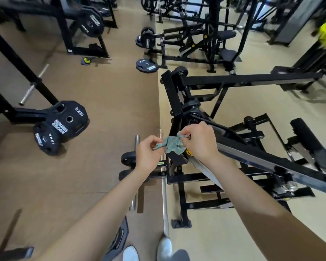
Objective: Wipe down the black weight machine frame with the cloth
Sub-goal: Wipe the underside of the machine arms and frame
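A small crumpled green cloth hangs between my two hands in the middle of the head view. My left hand pinches its left corner. My right hand pinches its upper right edge. Both hands hover just in front of the black weight machine frame, whose upright post rises behind the cloth. A long black arm of the frame slopes down to the right under my right forearm. The cloth lies close to the frame; I cannot tell whether it touches.
Black weight plates lean against a rack on the left. A steel bar lies on the floor by my white shoes. More black machines fill the back, with another plate on the floor.
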